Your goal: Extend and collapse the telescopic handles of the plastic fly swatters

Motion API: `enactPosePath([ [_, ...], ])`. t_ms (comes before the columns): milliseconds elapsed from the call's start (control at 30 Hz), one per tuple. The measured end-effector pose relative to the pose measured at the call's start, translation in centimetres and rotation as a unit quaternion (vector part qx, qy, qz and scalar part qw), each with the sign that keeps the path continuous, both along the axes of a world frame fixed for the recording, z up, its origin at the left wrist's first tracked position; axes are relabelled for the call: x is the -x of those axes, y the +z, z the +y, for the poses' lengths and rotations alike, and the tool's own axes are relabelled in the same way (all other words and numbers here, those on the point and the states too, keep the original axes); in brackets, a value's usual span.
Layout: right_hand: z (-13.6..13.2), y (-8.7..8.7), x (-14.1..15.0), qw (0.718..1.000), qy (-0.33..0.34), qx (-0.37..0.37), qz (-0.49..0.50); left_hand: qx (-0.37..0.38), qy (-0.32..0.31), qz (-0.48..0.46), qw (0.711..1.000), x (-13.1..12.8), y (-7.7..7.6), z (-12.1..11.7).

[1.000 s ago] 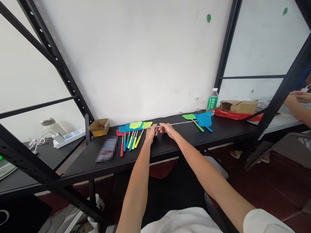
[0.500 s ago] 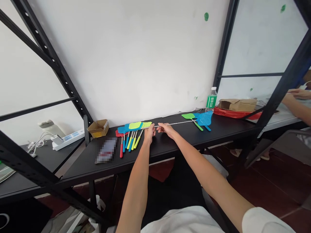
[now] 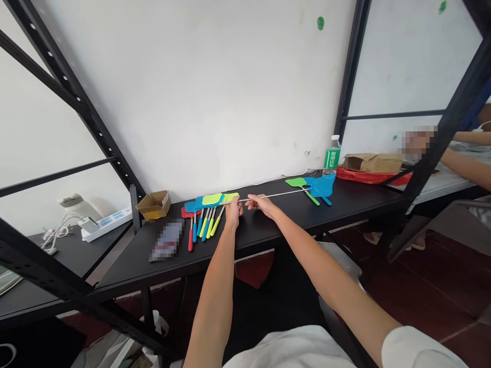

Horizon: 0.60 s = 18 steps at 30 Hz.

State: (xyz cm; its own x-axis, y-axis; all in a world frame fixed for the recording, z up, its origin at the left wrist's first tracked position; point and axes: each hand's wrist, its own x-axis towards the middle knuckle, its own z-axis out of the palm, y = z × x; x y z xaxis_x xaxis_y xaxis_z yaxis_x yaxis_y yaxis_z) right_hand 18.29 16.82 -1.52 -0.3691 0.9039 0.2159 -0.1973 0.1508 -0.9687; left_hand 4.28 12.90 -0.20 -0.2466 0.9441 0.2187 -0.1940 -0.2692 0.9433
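My left hand (image 3: 232, 210) and my right hand (image 3: 260, 203) are both closed on a thin silver telescopic rod (image 3: 280, 194) that lies along the black table (image 3: 268, 230). The rod ends at a blue fly swatter head (image 3: 321, 186) on the right. Left of my left hand lies a row of several fly swatters (image 3: 205, 214) with red, blue, green and yellow handles. A green fly swatter (image 3: 301, 184) lies beside the blue head.
A small open cardboard box (image 3: 154, 203) and a blurred flat item (image 3: 166, 240) sit at the left. A green-labelled water bottle (image 3: 332, 155), a cardboard box (image 3: 374, 162) on a red tray and another person's arm (image 3: 464, 163) are at the right. Black shelf posts frame the table.
My hands stay on the rod and have barely moved. The view has shifted slightly, and the other person's hand at the right has moved.
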Motion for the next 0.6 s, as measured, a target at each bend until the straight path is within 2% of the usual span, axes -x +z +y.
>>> enactPosePath([
  [267,0.14,-0.08,-0.48,1.000,0.005,0.003,0.014,-0.004,0.056,-0.003,0.998,0.63,-0.07,0.29],
  [600,-0.04,-0.08,-0.45,0.999,-0.009,0.017,0.033,-0.026,0.031,0.033,0.999,0.68,-0.24,-0.06],
])
